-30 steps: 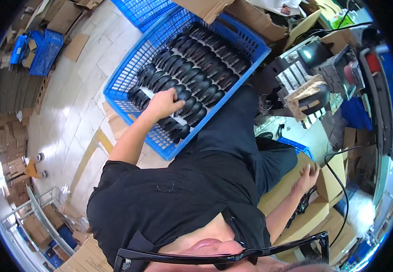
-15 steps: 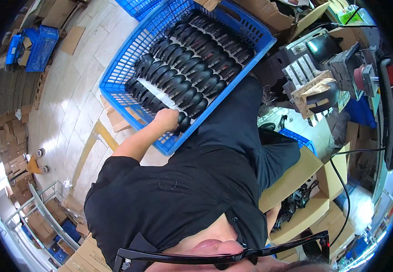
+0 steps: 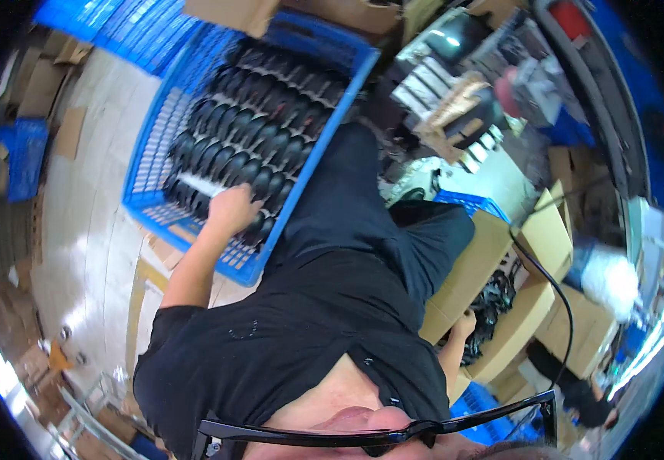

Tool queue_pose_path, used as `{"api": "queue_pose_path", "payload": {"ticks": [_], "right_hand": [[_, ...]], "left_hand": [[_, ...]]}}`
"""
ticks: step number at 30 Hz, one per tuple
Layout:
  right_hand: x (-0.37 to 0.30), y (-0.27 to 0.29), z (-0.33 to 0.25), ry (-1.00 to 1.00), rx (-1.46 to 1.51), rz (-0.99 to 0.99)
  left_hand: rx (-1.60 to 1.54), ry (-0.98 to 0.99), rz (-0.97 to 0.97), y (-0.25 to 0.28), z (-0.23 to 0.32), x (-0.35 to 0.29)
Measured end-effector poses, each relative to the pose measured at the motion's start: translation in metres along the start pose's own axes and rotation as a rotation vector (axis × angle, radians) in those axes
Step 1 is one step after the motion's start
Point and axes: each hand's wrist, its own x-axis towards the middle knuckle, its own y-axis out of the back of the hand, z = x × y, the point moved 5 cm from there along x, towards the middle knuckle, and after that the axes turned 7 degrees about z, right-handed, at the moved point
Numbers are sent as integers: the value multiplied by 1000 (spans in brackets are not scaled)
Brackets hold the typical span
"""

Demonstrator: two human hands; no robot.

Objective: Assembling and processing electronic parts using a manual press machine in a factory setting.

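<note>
The head camera looks down past a black shirt and a pair of black glasses [image 3: 378,438] at the lower edge.

The left hand [image 3: 234,208] reaches into a big blue plastic crate with holes in its walls [image 3: 155,153]. The crate sits on the pale shiny floor [image 3: 86,230], just beside the person's leg, so it is easy to reach. It is packed with rows of black curved plastic pieces [image 3: 263,130], all the same smooth, rounded shape. They stand close together in neat lines, which probably helps them fit and stay tidy. The left hand rests on the pieces at the near end of the crate. Its fingers are bent down over them, but I cannot tell if they have really grabbed one. A thin white strip [image 3: 201,184] lies across the pieces just beside the hand.

The right hand [image 3: 463,326] is low at the person's side. It touches the edge of an open brown cardboard box [image 3: 493,253] with dark things inside. The hand is small and partly hidden, so I cannot tell how far its fingers are open.

Other brown boxes and grey machine parts crowd the top right.
</note>
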Motion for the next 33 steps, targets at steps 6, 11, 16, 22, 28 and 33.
{"api": "queue_pose_path", "payload": {"ticks": [6,11,16,22,28,33], "right_hand": [[20,44,51,-411,462,264],[18,105,15,-377,931,533],[-5,125,-134,-23,1418,215],[-88,70,-321,61,1644,-792],[-108,65,-381,229,1443,-1010],[-113,66,-419,147,1536,-968]], "left_hand": [[-73,-85,176,40,21,25],[-257,-208,387,82,75,27],[-798,-388,188,96,162,5],[-989,-687,-34,103,254,-19],[-698,-1186,244,125,268,-26],[-901,-889,58,114,264,-28]]}}
